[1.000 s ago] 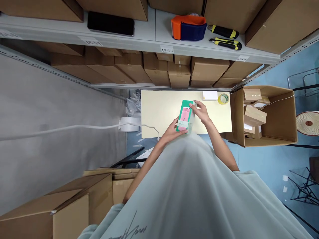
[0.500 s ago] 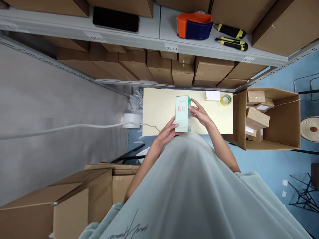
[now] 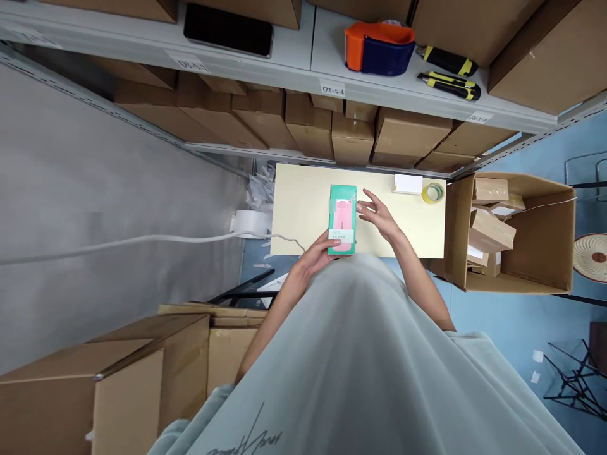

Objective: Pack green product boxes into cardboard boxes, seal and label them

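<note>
A green product box [image 3: 349, 189] with a pink item pictured or showing on its face is held over the pale tabletop [image 3: 298, 196]. My left hand [image 3: 318, 251] grips its lower left edge, thumb across the front. Just off the box's right side is my right hand [image 3: 379, 216], fingers apart and holding nothing. Farther right on the tabletop lie a small white box [image 3: 408, 184] and a roll of tape [image 3: 432, 193].
An open carton [image 3: 540, 240] with several small brown boxes stands right of the table. Above, a shelf [image 3: 284, 66] bears a phone [image 3: 228, 30], an orange and blue tape dispenser [image 3: 379, 49] and utility knives [image 3: 448, 72]. A white cable [image 3: 142, 239] crosses from the left.
The box has turned, so its green and pink side now faces up instead of the pale printed side. My right hand has come off its right edge; my left still holds it.
</note>
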`<state>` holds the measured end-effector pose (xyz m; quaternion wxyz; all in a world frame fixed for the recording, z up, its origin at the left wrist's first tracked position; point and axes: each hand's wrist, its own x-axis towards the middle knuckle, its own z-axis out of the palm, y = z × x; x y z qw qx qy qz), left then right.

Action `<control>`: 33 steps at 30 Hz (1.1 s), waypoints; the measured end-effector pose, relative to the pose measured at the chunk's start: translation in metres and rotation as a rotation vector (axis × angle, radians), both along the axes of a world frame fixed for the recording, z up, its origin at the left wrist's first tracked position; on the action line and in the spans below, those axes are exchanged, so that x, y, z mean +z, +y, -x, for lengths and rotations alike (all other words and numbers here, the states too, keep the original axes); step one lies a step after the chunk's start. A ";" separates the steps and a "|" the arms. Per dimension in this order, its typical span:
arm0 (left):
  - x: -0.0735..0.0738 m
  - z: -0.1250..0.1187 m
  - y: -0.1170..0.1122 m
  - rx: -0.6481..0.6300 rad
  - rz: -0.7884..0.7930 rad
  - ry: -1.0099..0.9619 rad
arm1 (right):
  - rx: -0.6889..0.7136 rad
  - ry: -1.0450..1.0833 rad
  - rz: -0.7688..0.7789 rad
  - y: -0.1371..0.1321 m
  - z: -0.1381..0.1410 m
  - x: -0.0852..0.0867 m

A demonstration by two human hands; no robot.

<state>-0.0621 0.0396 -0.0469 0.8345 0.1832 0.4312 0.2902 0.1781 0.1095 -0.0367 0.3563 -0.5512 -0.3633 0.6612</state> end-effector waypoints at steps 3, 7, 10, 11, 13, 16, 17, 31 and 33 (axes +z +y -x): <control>0.001 0.004 -0.002 0.020 0.055 -0.079 | 0.038 0.089 0.057 0.000 0.001 0.003; -0.002 0.006 -0.002 0.042 0.046 -0.115 | 0.021 0.156 0.060 0.002 0.008 0.001; -0.008 0.012 -0.003 0.054 0.091 -0.150 | 0.043 0.239 0.083 0.005 0.016 0.001; -0.010 0.015 -0.003 0.057 0.112 -0.165 | 0.059 0.265 0.088 0.006 0.019 0.001; -0.014 0.021 -0.004 0.063 0.138 -0.182 | 0.073 0.269 0.081 0.008 0.025 0.001; -0.019 0.027 -0.003 0.081 0.090 -0.121 | 0.027 0.123 0.063 0.012 0.035 -0.004; -0.021 0.028 -0.002 0.089 0.056 -0.076 | 0.005 0.056 0.056 0.014 0.039 -0.008; -0.075 0.083 0.026 0.390 0.048 0.417 | 0.091 -0.165 0.071 0.065 0.138 -0.102; -0.087 0.099 0.039 0.410 0.058 0.449 | 0.093 -0.128 0.087 0.079 0.164 -0.117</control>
